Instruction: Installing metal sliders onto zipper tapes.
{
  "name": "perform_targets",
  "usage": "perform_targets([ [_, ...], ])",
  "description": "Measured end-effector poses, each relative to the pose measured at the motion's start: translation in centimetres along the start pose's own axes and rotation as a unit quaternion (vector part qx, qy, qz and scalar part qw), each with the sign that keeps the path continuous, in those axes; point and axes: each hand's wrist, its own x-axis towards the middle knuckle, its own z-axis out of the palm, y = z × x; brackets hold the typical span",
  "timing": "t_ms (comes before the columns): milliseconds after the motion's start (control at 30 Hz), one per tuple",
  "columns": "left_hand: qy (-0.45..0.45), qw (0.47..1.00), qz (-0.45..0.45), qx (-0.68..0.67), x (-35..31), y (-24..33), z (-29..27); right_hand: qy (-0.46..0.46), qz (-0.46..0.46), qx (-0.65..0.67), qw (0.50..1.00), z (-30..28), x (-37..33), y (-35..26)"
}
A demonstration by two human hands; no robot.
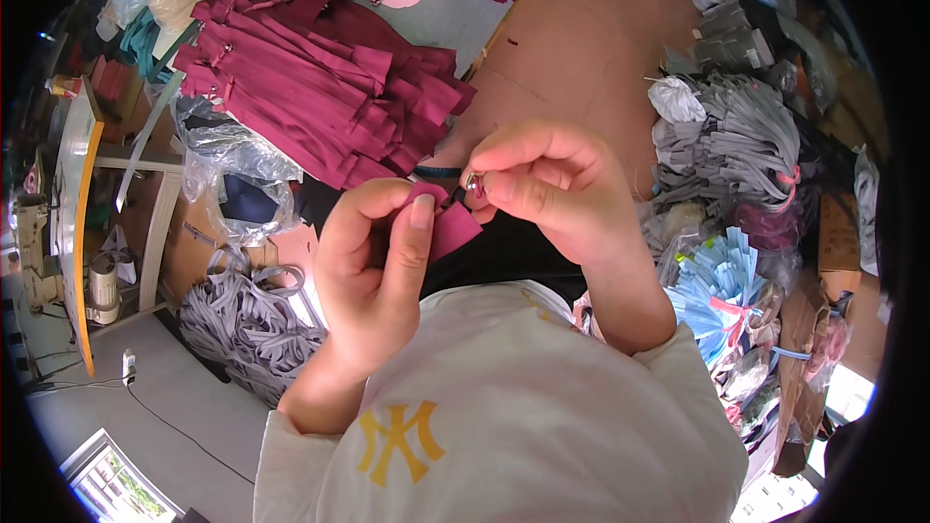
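Observation:
In front of my body, both hands are raised close together. My left hand [373, 266] pinches a folded maroon fabric strip [453, 230] between thumb and fingers, and a short flat end sticks out toward the right. My right hand [573, 192] holds a small shiny metal fitting [472, 181] between thumb and forefinger, with a bit of maroon material beside it. The fitting is too small to tell its exact kind. Beyond the left hand lies a large heap of maroon fabric strips [320, 87], with small metal pieces showing at its left end.
Grey strips [254, 324] lie heaped at the left, near a clear plastic bag [247, 189]. An orange-edged table [82, 223] stands farther left. Along the right are bundles of grey strips [731, 136] and light-blue strips [715, 286], with brown floor [581, 39] between.

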Motion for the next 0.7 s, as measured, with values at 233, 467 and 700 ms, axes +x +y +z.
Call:
perform_targets([
  [233, 0.012, 0.993, 0.089, 0.075, 0.3, 0.0, 0.1, -0.013, 0.006, -0.033, 0.999, 0.5, -0.4, -0.3],
  [467, -0.004, 0.980, 0.130, 0.152, 0.4, -0.1, -0.1, -0.007, 0.004, -0.043, 0.999, 0.9, -0.6, -0.6],
  [700, 0.006, 0.975, 0.151, 0.165, 0.6, 0.0, 0.2, -0.010, 0.003, -0.062, 0.998, 1.1, -0.8, -1.1],
])
